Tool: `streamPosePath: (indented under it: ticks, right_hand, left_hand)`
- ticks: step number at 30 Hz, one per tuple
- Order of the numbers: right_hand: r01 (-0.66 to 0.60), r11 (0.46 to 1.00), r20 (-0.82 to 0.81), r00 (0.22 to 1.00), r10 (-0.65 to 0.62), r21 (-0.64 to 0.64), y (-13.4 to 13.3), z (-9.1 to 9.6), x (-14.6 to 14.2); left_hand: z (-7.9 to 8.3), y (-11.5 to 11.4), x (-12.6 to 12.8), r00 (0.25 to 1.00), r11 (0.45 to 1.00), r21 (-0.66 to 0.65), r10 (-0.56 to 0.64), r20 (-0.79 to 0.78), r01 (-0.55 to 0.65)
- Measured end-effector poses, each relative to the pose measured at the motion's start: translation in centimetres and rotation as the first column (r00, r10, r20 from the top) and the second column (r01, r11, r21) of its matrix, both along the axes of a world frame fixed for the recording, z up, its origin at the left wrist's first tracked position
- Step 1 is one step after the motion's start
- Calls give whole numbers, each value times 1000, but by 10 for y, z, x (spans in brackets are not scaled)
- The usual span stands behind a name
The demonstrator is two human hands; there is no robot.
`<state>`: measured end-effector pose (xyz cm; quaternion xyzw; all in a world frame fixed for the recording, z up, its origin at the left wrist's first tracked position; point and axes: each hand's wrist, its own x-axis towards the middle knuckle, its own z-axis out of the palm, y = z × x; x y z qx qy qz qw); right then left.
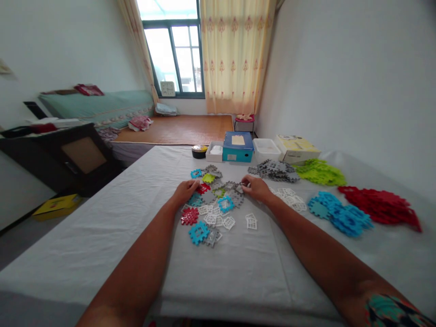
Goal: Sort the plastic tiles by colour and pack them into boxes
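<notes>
My left hand (186, 191) reaches to the left edge of a mixed pile of interlocking plastic tiles. Its fingers are drawn together beside a red tile (205, 188); whether they grip anything is hidden. On the pile's right side, the thumb and fingers of my right hand (256, 187) are closed on a grey interlocking tile (240, 188). Between and below the hands lie a blue frame tile (225, 204), a dark red tile (190, 216), another blue frame tile (199, 233) and several white window pieces (210, 219). A single white window piece (251, 221) lies apart, nearer my right forearm.
Sorted heaps lie at right: grey tiles (277, 170), lime tiles (320, 172), white pieces (289, 200), blue tiles (347, 219) and red tiles (381, 205). Along the far edge stand a blue box (238, 147), a clear tub (266, 149), a yellow box (297, 147) and a round black container (199, 152).
</notes>
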<state>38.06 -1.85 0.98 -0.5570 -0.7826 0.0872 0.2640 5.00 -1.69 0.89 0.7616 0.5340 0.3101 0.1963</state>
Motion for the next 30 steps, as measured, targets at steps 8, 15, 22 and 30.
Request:
streamPosePath:
  ticks: [8, 15, 22, 30]
  right_hand:
    - [3, 976, -510, 852, -117, -220, 17, 1, 31]
    - [-377, 839, -756, 652, -60, -392, 5, 15, 34]
    - [-509, 797, -789, 610, 68, -324, -3, 18, 18]
    - [-444, 857, -860, 510, -1, -264, -10, 9, -7]
  left_hand:
    - [-2, 1, -1, 1000, 1000, 9, -14, -7, 14]
    - [-3, 2, -2, 999, 999, -8, -31, 27, 31]
    - [-1, 0, 0, 1000, 1000, 7, -22, 18, 22]
    - [4, -3, 5, 1000, 986, 165, -13, -8, 15]
